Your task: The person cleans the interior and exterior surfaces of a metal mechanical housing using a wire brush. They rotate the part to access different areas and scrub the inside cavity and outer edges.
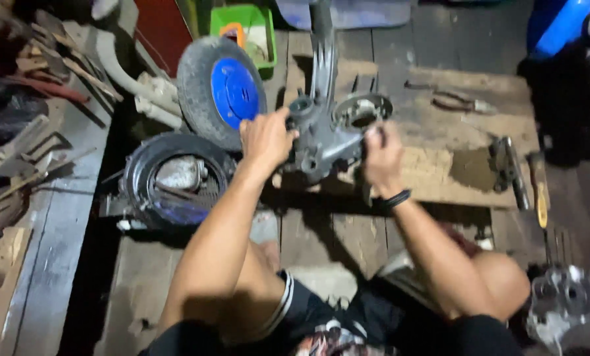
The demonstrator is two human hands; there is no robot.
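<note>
- Near the middle of a wooden floor [440, 86], on a pale board [433, 171]: grey metal engine casing [324, 135], held up between both hands.
- Left hand [265, 138]: clenched on the casing's left edge, thumb up by a round socket.
- Right hand [382, 155]: fingers wrapped around the casing's right side; black wristband [396, 198] just behind.
- Left of the casing: small wheel with blue hub [222, 89], tilted on edge; nearer and lower, a black tyre [173, 181] lying flat with metal parts inside.
- Far behind: green plastic tray [245, 29].
- Right on the boards: pliers [456, 102], a dark metal part [509, 168], a yellow-handled tool [541, 191].
- Near right corner: another grey metal housing [565, 300], blurred.
- Far left: bench with assorted tools [38, 72].
</note>
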